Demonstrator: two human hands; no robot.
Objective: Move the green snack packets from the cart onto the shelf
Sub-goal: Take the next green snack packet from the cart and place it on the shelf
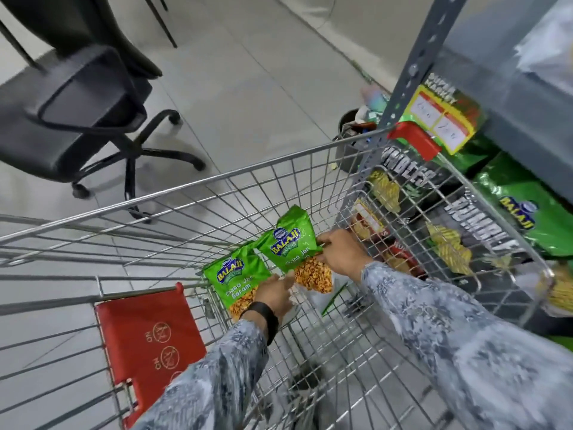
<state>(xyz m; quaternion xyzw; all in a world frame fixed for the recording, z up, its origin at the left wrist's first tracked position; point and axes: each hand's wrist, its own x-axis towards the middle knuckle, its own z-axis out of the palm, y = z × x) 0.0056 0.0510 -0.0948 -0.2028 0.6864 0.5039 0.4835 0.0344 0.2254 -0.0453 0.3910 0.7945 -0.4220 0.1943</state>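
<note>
Two green snack packets are lifted inside the wire cart [186, 193]. My left hand [274, 294] grips the nearer green packet [237, 279] at its lower right edge. My right hand [339, 252] pinches the farther green packet [293, 240] at its right side. Both packets tilt, labels facing up. The shelf [508, 119] stands to the right of the cart, with more green packets [524, 206] lying on it. A bit of green packaging [333, 297] shows low in the cart below my right wrist.
A black office chair [77, 116] stands on the tiled floor at the left. A dark bin [350, 135] with rubbish sits beyond the cart by the shelf post [412, 69]. Dark chip bags [449, 212] fill the shelf. The red child seat flap [145, 339] is at the cart's near end.
</note>
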